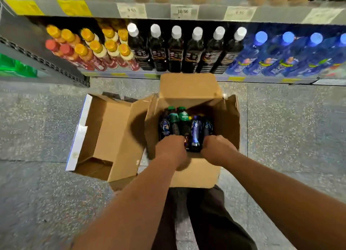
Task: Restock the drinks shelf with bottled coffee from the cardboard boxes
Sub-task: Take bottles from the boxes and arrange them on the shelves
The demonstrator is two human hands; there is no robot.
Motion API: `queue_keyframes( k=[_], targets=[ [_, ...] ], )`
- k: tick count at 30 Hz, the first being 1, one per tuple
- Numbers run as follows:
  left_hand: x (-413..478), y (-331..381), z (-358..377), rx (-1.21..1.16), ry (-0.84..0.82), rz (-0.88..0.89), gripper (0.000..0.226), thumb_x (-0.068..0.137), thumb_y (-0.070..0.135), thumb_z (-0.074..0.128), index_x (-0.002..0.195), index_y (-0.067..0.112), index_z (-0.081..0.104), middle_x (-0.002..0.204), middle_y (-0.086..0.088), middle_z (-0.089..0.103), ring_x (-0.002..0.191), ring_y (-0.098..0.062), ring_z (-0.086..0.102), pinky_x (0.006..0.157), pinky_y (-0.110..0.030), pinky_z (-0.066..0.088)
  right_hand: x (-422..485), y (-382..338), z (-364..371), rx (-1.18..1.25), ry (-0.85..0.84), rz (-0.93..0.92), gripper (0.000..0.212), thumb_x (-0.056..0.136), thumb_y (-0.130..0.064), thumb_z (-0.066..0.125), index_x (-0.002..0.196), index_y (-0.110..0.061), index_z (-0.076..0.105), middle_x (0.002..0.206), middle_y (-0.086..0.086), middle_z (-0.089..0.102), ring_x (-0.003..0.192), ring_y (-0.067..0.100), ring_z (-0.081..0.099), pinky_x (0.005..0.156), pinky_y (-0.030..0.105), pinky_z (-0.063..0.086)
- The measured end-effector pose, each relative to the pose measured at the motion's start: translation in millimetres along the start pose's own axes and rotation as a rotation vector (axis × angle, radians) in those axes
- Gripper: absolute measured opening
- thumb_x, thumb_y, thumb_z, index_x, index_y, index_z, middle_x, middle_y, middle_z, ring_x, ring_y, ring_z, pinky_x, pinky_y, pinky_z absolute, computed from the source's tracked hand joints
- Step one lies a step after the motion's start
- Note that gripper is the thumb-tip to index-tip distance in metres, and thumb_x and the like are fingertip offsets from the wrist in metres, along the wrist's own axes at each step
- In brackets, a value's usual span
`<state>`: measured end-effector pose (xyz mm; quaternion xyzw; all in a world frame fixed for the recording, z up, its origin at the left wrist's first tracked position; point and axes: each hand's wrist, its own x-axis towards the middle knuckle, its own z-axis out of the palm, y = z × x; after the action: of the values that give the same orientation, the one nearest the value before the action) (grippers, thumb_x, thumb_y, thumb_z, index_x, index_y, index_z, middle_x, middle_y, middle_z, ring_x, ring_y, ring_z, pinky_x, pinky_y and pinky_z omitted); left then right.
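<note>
Both hands are down inside the open cardboard box (227, 118) at the person's feet. The left hand (171, 147) and the right hand (218, 147) have their knuckles up and their fingers curled down among the bottles. From here I cannot tell whether either one actually grips a bottle. A blue-labelled bottle (196, 132) lies between the two hands, with green-capped bottles (182, 115) just beyond it, packed close together in the box.

A second cardboard box (112, 130) lies open just to the left, touching the first. Both sit on the speckled floor (280, 130), right in front of the drinks shelf (104, 8).

On the lower shelf stands a row of dark bottles with white caps (176, 49). Orange-capped bottles (97, 47) are to their left and blue bottles (271, 53) to their right. Price tags (184, 11) run along the shelf edge above.
</note>
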<state>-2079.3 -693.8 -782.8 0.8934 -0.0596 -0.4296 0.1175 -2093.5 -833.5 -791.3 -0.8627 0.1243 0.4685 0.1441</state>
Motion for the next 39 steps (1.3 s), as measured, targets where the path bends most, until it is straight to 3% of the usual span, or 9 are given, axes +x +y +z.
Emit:
queue_keyframes(
  k=[6,12,15,19,25,30,35,37,39],
  targets=[
    [62,-6,46,-0.349,-0.037,-0.183,0.033,0.093,0.016,0.047,0.125,0.011,0.053,0.122,-0.012,0.057,0.108,-0.031,0.055,0.089,-0.039,0.048,69,20,31,0.085,-0.056,-0.014,0.012,0.085,-0.019,0.054,0.076,-0.012,0.049,0.076,0.01,0.054,0.074,0.028,0.05,0.054,0.026,0.033],
    [140,-20,89,-0.707,-0.068,-0.382,0.043,0.098,0.011,0.039,0.141,0.005,0.036,0.14,-0.018,0.043,0.122,-0.034,0.047,0.097,-0.036,0.041,146,17,67,0.337,-0.004,0.001,0.026,0.093,-0.022,0.054,0.116,-0.011,0.054,0.104,0.01,0.059,0.09,0.03,0.057,0.061,0.029,0.039],
    [177,-29,111,-0.802,-0.038,-0.487,0.045,0.098,0.008,0.039,0.142,0.003,0.03,0.141,-0.019,0.041,0.126,-0.034,0.044,0.099,-0.037,0.036,187,12,82,0.44,0.075,0.017,0.022,0.094,-0.019,0.051,0.115,-0.011,0.054,0.108,0.012,0.06,0.103,0.031,0.057,0.072,0.027,0.036],
    [206,-40,136,-0.902,-0.063,-0.605,0.042,0.103,0.021,0.036,0.141,0.004,0.034,0.138,-0.019,0.046,0.124,-0.034,0.046,0.094,-0.035,0.039,218,6,100,0.482,0.093,0.066,0.041,0.094,-0.025,0.054,0.131,-0.008,0.05,0.119,0.012,0.06,0.105,0.03,0.058,0.075,0.028,0.042],
    [232,-47,157,-1.038,-0.07,-0.602,0.043,0.103,0.025,0.035,0.135,-0.003,0.042,0.136,-0.021,0.049,0.125,-0.034,0.048,0.097,-0.034,0.042,246,2,106,0.593,0.093,0.129,0.042,0.084,-0.036,0.067,0.114,-0.006,0.064,0.109,0.01,0.066,0.1,0.026,0.062,0.077,0.028,0.048],
    [233,-47,164,-1.117,-0.005,-0.666,0.052,0.102,0.035,0.037,0.141,0.002,0.033,0.139,-0.019,0.046,0.126,-0.034,0.045,0.104,-0.039,0.039,250,3,99,0.849,-0.053,0.175,0.048,0.065,-0.035,0.08,0.103,-0.007,0.068,0.1,0.01,0.07,0.091,0.027,0.068,0.085,0.044,0.056],
    [227,-51,163,-1.334,-0.066,-0.606,0.045,0.097,0.033,0.048,0.136,0.01,0.044,0.123,-0.011,0.06,0.104,-0.025,0.059,0.077,-0.03,0.05,237,8,82,1.194,-0.22,0.226,0.022,0.085,-0.01,0.069,0.105,-0.004,0.063,0.091,0.01,0.071,0.076,0.02,0.069,0.065,0.029,0.059],
    [224,-53,160,-1.384,-0.115,-0.601,0.043,0.096,0.032,0.052,0.133,0.01,0.047,0.123,-0.006,0.059,0.106,-0.022,0.058,0.086,-0.032,0.05,231,17,79,1.226,-0.251,0.236,0.022,0.087,-0.009,0.066,0.108,-0.005,0.064,0.093,0.009,0.072,0.078,0.019,0.07,0.062,0.027,0.058],
    [219,-55,157,-1.456,-0.126,-0.581,0.035,0.097,0.025,0.053,0.129,0.01,0.048,0.125,-0.004,0.056,0.104,-0.018,0.056,0.088,-0.03,0.048,225,23,80,1.21,-0.259,0.259,0.027,0.085,-0.008,0.067,0.112,-0.005,0.064,0.099,0.01,0.072,0.087,0.022,0.071,0.075,0.033,0.058]
  ],
)
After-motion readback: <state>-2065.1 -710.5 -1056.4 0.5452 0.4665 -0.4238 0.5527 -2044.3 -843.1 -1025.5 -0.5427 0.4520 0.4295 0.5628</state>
